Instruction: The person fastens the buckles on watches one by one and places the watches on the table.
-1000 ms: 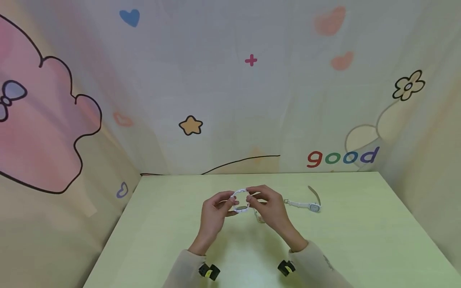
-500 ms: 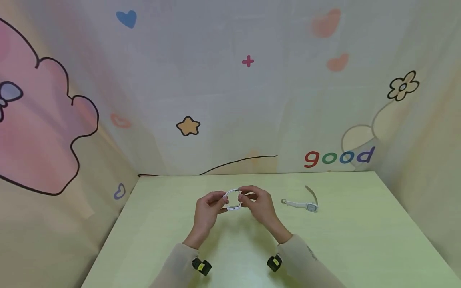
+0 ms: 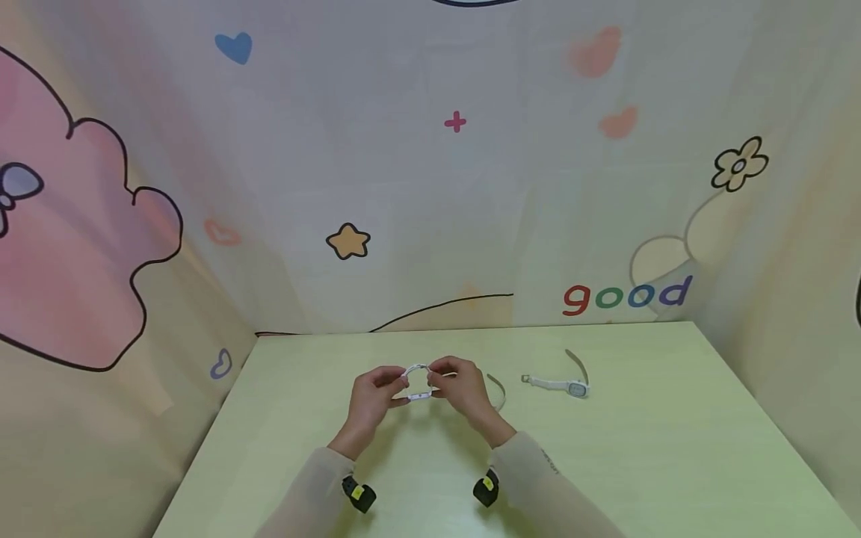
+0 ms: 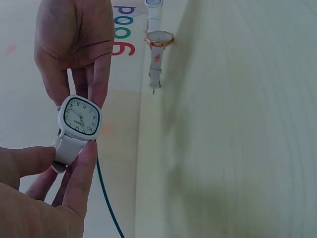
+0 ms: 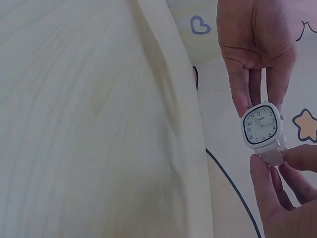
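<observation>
White watch (image 4: 81, 117) is already up, pinched by my left grip (image 3: 371, 398) and right grip (image 3: 463, 390). Two other watches (image 4: 158, 38) lie on the table (image 3: 646, 456).

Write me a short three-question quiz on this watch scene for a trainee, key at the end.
1. True or false: the left hand and the right hand both hold the same white watch.

2. In the left wrist view, what colour is the case of the watch with a red mark on its strap?
A. Black
B. Rose gold
C. Green

3. Fill in: the multicoloured word on the backdrop behind the table reads "____".

Key: 1. True. 2. B. 3. good.
</observation>
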Tool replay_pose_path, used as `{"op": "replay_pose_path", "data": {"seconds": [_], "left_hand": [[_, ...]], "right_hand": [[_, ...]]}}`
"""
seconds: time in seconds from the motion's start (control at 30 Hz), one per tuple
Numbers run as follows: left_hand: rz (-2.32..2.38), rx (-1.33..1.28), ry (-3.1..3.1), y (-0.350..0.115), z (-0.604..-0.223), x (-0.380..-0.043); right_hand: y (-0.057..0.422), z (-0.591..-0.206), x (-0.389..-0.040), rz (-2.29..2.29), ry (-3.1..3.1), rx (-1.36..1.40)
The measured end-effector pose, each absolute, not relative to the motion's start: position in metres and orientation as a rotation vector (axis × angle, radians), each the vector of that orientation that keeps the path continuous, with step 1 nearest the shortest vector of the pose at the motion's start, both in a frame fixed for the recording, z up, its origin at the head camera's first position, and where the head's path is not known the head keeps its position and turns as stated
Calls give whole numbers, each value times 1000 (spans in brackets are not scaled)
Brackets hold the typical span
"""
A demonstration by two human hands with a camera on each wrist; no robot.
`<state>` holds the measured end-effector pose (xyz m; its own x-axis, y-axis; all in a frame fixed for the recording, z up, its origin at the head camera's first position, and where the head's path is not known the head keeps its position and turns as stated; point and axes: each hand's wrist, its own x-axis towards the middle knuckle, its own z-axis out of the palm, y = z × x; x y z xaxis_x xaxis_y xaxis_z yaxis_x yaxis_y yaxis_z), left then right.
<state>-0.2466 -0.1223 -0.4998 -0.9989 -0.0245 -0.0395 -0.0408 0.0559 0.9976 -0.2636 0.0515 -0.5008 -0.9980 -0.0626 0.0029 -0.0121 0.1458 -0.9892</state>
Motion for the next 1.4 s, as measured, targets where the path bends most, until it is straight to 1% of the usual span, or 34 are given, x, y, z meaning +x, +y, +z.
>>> {"op": "replay_pose_path", "data": {"seconds": [0.43,0.7,1.17,1.4], "left_hand": [[1953,-185,2407,-132,-515,-254],[1952,-224,2372,-135,-521,-257],[1839,-288,2421,-141,-528,-264],[1783,-292,2452,-142,-531,-267]], "right_hand": [[34,-512,-268,-1905,2446,43],[25,-519,-270,-1786,2495,122],[16,-524,-276,-1629,2653,109],[15,-524,-278,-1578,2606,99]]}}
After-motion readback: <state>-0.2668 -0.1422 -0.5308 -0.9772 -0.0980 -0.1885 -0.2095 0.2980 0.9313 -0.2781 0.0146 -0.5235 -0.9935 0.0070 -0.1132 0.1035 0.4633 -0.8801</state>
